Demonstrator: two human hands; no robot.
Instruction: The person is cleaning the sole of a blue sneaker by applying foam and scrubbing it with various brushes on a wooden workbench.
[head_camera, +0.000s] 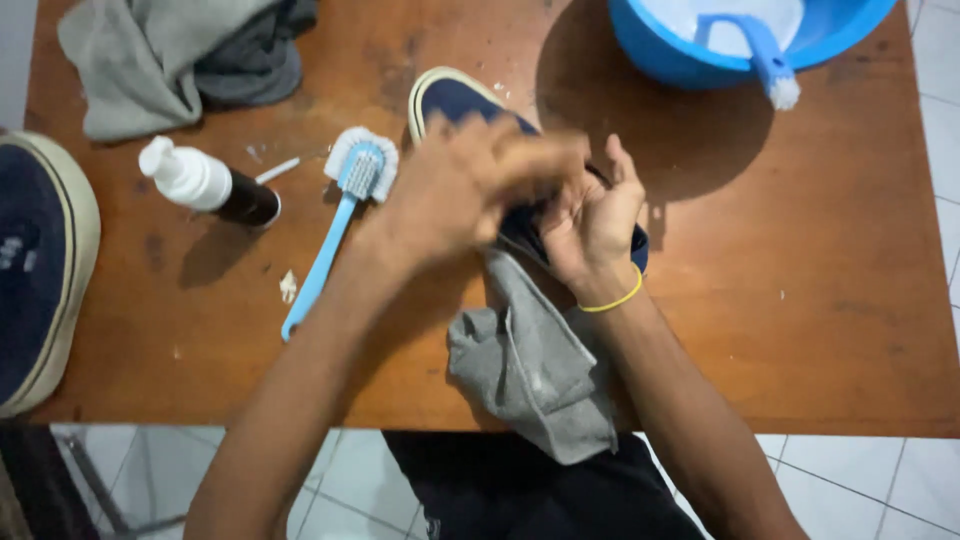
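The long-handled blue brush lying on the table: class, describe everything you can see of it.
The blue brush looks like plastic, with a slim light-blue handle and a rounded head fringed by white bristles. It lies flat on the wooden table, head away from the person, handle angled back toward the near-left. It sits between the pump bottle and the left hand; nothing grips it.

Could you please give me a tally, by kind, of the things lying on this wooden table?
Navy shoes: 2, one under the hands, one at the table's left edge
Blue brushes: 2, one on the table, one in the basin
Grey cloths: 2, one under the shoe, one at the far left corner
Pump bottle: 1
Blue basin: 1
Total: 8
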